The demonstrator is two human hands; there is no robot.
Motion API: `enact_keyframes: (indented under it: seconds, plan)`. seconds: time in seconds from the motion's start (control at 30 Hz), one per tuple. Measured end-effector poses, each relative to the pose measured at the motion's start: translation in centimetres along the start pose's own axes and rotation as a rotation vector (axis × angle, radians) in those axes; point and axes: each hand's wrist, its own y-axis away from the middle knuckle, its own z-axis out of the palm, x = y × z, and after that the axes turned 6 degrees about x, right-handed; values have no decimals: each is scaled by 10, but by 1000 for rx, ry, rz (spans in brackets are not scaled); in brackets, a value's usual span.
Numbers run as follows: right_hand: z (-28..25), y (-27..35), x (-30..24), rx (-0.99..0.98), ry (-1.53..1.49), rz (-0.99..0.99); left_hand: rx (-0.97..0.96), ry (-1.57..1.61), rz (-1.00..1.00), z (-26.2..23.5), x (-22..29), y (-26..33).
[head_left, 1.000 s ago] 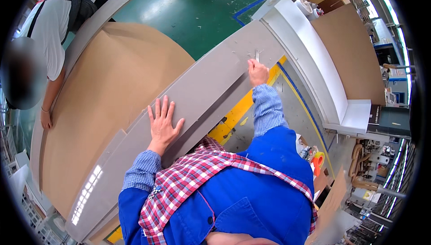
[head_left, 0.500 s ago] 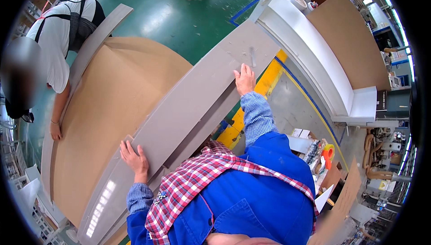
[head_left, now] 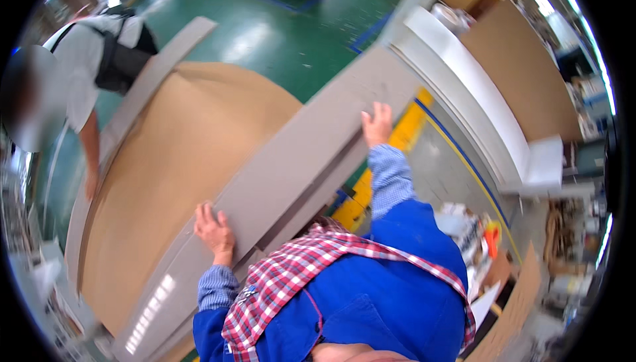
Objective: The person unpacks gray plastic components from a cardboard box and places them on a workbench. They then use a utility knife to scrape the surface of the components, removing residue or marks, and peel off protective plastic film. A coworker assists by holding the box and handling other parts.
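Note:
A long, glossy grey-beige panel [head_left: 305, 138] with a raised edge runs diagonally in front of me, from lower left to upper right. My left hand [head_left: 214, 233] rests on its lower left part with the fingers spread. Farther up, my right hand [head_left: 377, 123] lies at the panel's near edge by its far end, fingers apart. Neither hand holds anything. Beyond the panel lies a large brown board [head_left: 192, 130], bordered on its far side by a curved grey strip [head_left: 147, 93].
At the left, a person [head_left: 109, 57] bends over with a hand on the curved strip. A white curved piece with a brown panel [head_left: 517, 63] stands at the right. Clutter with an orange tape roll [head_left: 491, 236] sits by my right side. Yellow floor marking [head_left: 354, 206] shows below the panel.
The whole view has shifted slightly, moving the panel and both my hands a little to the right in the picture. My hands still rest on the panel with fingers apart.

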Motion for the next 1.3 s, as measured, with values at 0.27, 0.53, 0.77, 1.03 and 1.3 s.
enact_keyframes:
  seconds: [0.27, 0.53, 0.77, 1.03, 1.3]
  plan:
    - [15, 6, 58, -92, 284, -219, 29, 16, 43, 3, 15, -17]
    - [-1, -55, 19, -330, 208, 116, 124, 59, -16, 2, 15, -4]
    - [45, -70, 43, -365, 599, -117, 96, 64, -17, 6, 30, -20]
    - [33, -72, 61, -179, 62, 266, 52, 54, 15, 17, 39, -20]
    - [2, -65, 14, -341, 286, 306, 33, 38, 6, 6, 43, -26]
